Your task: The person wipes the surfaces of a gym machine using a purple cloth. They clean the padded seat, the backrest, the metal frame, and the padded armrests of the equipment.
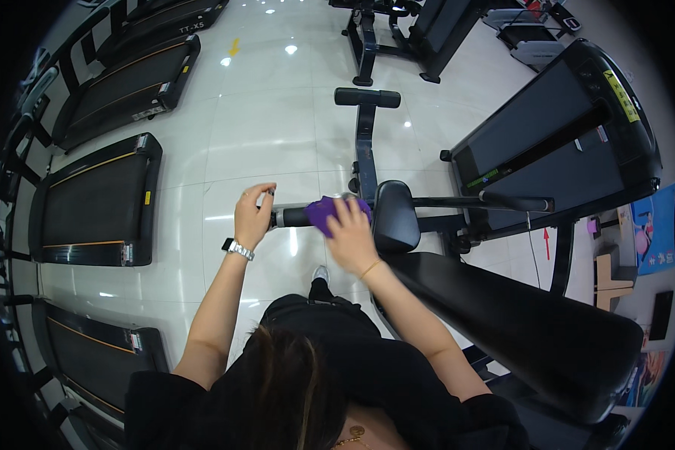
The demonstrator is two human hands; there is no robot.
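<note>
My right hand [351, 236] presses a purple cloth [320, 215] onto a black-gripped bar [296, 217] of a gym machine, beside its small padded seat [396, 216]. The cloth bunches under my fingers and covers part of the bar. At the bar's outer end is my left hand [253, 216], its fingers curled; whether it touches the bar or holds anything cannot be made out. A silver-banded watch [239, 248] circles my left wrist.
A long black padded bench [512, 326] runs to the lower right. Behind the seat rises the machine's weight-stack housing [540, 140], with a lever arm [517, 202] before it. A foot roller [367, 98] stands ahead. Several treadmills [98, 197] line the left side.
</note>
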